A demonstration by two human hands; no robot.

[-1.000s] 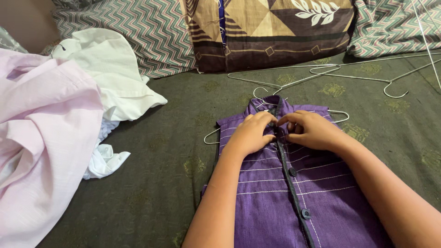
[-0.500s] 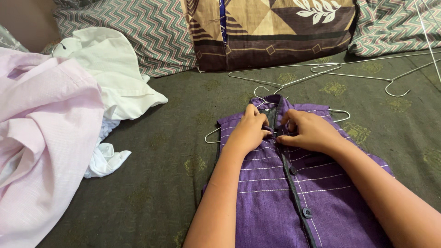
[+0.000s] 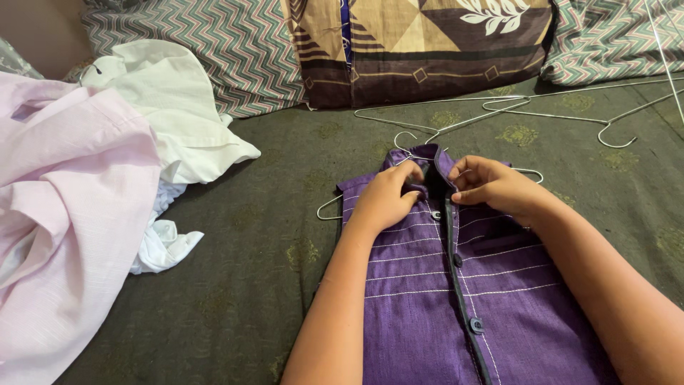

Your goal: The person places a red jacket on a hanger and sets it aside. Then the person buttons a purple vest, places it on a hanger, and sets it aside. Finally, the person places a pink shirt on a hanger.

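A dark olive bedspread with a faint woven medallion pattern stretches under both hands. Left of the left hand lies a heap of pale pink slubbed fabric, and beyond it a crumpled white garment. Past the fingers, a brown and tan geometric pillow leans between 2 zigzag-striped pillows. Directly beneath the hands lies a purple shirt, coarse-woven with thin white stitched lines and a dark placket carrying 3 visible round buttons. The shirt sits on a thin wire hanger. Just beyond the right hand lie loose silver wire hangers. The left hand pinches the collar's left edge; the right hand curls, grasping the collar's right edge beside the top button.
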